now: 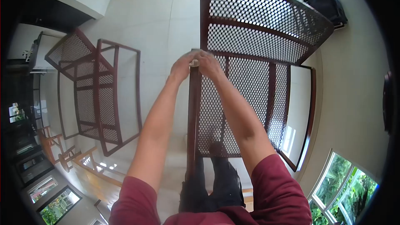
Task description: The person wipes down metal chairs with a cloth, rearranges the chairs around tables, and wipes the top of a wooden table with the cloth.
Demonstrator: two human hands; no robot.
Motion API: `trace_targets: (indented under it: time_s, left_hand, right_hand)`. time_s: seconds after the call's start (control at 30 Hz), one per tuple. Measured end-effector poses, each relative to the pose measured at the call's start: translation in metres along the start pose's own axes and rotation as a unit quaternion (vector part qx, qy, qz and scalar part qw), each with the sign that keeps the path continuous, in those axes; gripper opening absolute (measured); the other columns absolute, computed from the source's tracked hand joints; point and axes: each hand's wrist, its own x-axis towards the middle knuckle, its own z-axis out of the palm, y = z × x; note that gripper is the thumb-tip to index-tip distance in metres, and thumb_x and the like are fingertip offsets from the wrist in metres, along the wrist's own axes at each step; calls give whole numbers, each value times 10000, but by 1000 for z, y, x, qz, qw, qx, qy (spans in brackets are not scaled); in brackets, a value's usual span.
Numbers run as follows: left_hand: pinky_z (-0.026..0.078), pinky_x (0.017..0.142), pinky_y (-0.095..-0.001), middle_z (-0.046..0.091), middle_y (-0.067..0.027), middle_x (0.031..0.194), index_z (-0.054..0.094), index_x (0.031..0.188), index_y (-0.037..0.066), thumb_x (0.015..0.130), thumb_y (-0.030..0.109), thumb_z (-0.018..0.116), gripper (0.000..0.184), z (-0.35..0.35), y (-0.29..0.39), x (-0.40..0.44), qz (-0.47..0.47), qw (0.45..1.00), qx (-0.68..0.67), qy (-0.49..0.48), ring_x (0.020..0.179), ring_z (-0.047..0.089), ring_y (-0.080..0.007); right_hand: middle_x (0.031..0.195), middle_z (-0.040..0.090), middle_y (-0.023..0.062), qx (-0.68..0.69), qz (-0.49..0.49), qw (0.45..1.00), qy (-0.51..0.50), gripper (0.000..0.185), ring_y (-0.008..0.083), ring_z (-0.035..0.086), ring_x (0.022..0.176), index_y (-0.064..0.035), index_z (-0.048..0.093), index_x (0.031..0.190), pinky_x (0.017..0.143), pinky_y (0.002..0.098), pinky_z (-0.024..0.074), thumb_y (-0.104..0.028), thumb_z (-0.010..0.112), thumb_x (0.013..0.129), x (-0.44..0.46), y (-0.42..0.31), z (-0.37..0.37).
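Note:
A dark reddish-brown metal bench (246,87) with a perforated seat and back stands right in front of me. Both arms reach forward to the far end of its narrow armrest (193,108). My left hand (181,67) and my right hand (208,64) meet there, fingers curled and pressed together, slightly blurred. Between the thumbs shows a small pale patch (194,63), perhaps a cloth; its kind is unclear. The fingertips are hidden behind the hands. The perforated backrest (258,16) rises beyond, to the right.
Another perforated metal bench (98,93) stands to the left on the pale tiled floor (156,25). Wooden furniture (93,168) is at lower left. A black bag-like item (327,4) sits by the right wall, and a window (339,183) is at lower right.

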Motion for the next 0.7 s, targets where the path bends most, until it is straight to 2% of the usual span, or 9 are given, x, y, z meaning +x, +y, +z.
trace_targets:
  time_s: [0.1,0.2,0.23,0.33,0.37,0.5,0.7]
  left_hand:
    - [325,1146,-362,469,-157,1442,524,1372,89,771,-157,372,667,25,-10,-23,8,998,-8,54,1358,416,-294]
    - [335,1139,-371,454,-156,1454,520,1378,102,777,-139,389,660,34,-16,-27,30,996,-1,79,1358,415,-298]
    - [337,1137,-373,449,-156,1458,519,1379,104,780,-134,390,658,33,-12,-33,15,998,10,61,1360,413,-301]
    - [343,1132,-378,432,-153,1472,513,1384,110,787,-118,390,650,26,-1,-50,-15,999,33,22,1364,405,-309]
    - [344,1131,-380,426,-151,1477,512,1385,111,791,-113,387,647,29,-1,-62,-18,999,35,14,1365,403,-311]
    - [353,1125,-393,407,-143,1492,504,1394,137,791,-101,384,660,39,6,-127,-34,998,44,-20,1372,390,-318]
    - [358,1121,-403,382,-141,1508,476,1421,160,781,-105,389,698,65,11,-243,-47,995,45,-69,1379,377,-339]
  right_hand:
    - [1442,447,210,27,48,996,69,571,342,485,1292,-31,388,1431,960,438,492,-27,455,864,-32,-16,31]
    - [1468,432,183,14,68,997,18,586,324,471,1317,-48,352,1457,940,460,500,-43,447,879,-32,-21,19]
    - [1485,417,169,-67,47,997,17,583,310,486,1308,-54,344,1465,910,472,512,-61,439,891,-34,-22,19]
    - [1490,410,171,-89,38,995,-16,574,299,503,1293,-64,344,1468,882,482,520,-72,428,900,-51,-28,19]
    - [1486,414,172,-70,33,997,1,613,306,538,1252,-74,327,1477,868,483,520,-61,459,878,-60,-31,25]
    - [1483,417,169,-13,35,999,-31,729,325,582,1188,-104,282,1497,854,485,514,-18,519,813,-125,-47,40]
    - [1512,393,123,5,71,996,-56,703,287,484,1310,-114,307,1489,911,554,476,-25,509,821,-238,-100,65]
